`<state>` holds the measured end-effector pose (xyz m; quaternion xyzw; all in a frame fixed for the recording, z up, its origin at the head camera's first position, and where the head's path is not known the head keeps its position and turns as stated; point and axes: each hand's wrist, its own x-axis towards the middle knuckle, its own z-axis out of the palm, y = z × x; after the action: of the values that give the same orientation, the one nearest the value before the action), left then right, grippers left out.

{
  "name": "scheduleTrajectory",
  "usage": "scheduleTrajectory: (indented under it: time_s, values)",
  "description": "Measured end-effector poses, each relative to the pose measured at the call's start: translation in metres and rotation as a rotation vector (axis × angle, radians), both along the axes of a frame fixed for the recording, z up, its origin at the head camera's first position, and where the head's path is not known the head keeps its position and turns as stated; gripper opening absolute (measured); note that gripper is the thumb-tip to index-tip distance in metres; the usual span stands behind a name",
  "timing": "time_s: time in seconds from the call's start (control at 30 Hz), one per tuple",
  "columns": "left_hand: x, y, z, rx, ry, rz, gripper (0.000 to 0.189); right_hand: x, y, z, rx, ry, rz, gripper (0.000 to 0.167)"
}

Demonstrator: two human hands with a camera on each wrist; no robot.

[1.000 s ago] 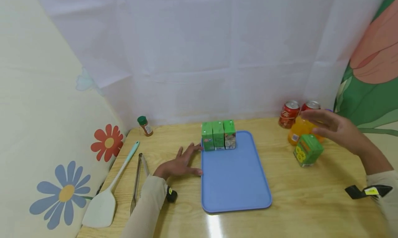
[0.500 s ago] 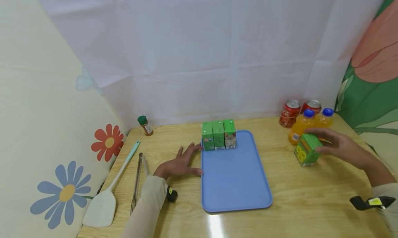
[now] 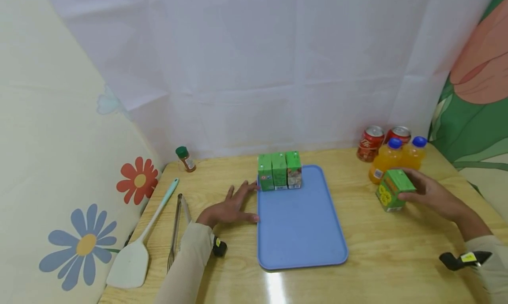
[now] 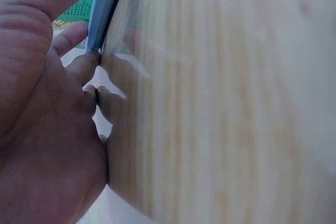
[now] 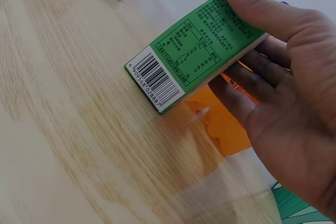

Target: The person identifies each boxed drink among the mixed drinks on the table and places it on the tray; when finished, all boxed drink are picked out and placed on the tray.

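My right hand (image 3: 434,196) grips a green drink carton (image 3: 392,193) with yellow flowers on its side, thumb on the near face and fingers behind it. In the right wrist view, the carton's barcode side (image 5: 155,80) faces the camera, its lower end close over the wooden table. On the left, my left hand (image 3: 230,211) rests with spread fingers against the left edge of a blue tray (image 3: 299,238). Three more green cartons (image 3: 279,171) stand in a row at the tray's far left corner. In the left wrist view, the tray's rim (image 4: 102,11) is right at the fingertips.
Two orange juice bottles (image 3: 385,163) with blue caps stand just behind the held carton, and two red cans (image 3: 371,144) behind them. At the left lie a turner (image 3: 131,262) and metal tongs (image 3: 175,229). A green-capped spice jar (image 3: 185,159) stands at the back left.
My right hand has come down from above the carton and taken hold of it, and the bottles' caps now show. My left hand and the tray have stayed in place.
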<state>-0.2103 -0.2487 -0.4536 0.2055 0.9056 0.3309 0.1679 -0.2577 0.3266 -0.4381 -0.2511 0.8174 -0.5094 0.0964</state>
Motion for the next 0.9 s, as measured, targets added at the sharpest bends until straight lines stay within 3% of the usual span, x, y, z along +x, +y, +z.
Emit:
scheduleTrajectory:
  time_s: [0.2,0.5,0.9]
  values:
    - [-0.002,-0.001,0.000,-0.004,0.002,-0.004,0.093,0.001,-0.003,0.002,0.017,0.045,-0.036,0.062]
    - [-0.004,-0.002,0.000,-0.008,-0.003,-0.010,0.093,-0.002,-0.020,0.014,0.128,0.116,-0.096,0.063]
    - [-0.003,-0.001,-0.003,0.001,-0.004,-0.004,0.092,-0.018,-0.069,0.041,0.060,0.131,-0.104,0.063]
